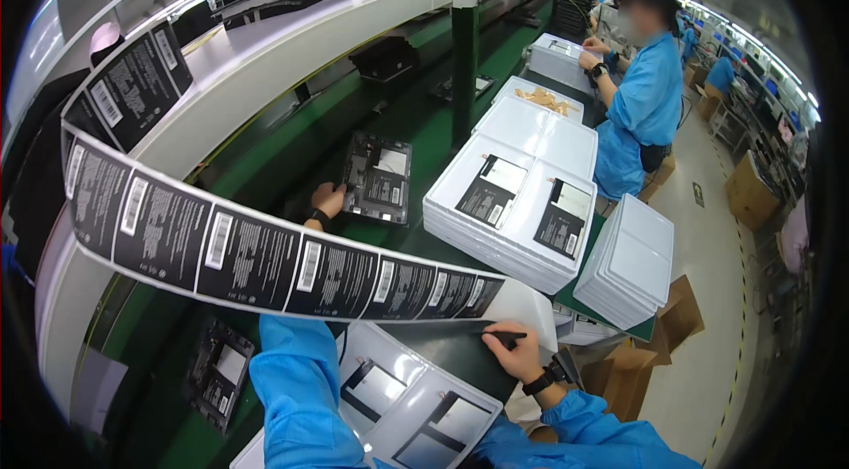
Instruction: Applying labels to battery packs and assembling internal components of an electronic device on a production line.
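Note:
Beyond a long strip of black-and-white labels, my left hand is closed at the left edge of an open black device casing on the green conveyor. Inside that casing sits a flat black-and-silver battery. The label strip crosses above my left arm and hides part of it. My right hand, near the strip's white tail end, is closed around a slim black pen-like tool. Below the hands, a white tray bears flat batteries, one of them at its right.
Stacked white trays with two batteries on top stand right of the casing. More white trays are stacked farther right. Another casing lies lower left. A green post rises ahead. A co-worker in blue works far right.

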Demonstrator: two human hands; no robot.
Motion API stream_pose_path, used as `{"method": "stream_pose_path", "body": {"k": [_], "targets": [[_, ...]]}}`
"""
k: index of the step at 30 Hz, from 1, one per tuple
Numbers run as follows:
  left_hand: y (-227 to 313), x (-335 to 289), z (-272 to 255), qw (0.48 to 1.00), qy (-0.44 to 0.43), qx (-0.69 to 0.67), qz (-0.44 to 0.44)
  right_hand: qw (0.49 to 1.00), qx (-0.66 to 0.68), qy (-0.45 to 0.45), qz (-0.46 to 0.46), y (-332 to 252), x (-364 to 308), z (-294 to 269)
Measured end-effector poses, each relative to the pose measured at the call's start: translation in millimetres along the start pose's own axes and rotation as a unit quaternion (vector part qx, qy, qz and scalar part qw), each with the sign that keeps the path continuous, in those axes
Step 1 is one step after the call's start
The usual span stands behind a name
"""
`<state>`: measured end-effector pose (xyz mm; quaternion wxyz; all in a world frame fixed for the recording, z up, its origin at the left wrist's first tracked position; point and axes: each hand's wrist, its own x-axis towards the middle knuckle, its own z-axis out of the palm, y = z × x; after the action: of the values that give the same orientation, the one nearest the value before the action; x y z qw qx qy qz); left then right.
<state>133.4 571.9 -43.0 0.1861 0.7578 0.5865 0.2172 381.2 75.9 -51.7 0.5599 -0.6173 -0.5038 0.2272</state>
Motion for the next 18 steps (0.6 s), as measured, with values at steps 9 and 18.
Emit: {"method": "stream_pose_path", "body": {"k": [9,18], "targets": [[-2,-157,-105,0.97,0.105,0.084,0.204,0.992,0.102,0.007,0.068,8,-15,1],[23,-498,-245,0.9,-0.142,-0.385,-0.148,0.97,0.219,-0.082,0.063,6,1,-23]]}}
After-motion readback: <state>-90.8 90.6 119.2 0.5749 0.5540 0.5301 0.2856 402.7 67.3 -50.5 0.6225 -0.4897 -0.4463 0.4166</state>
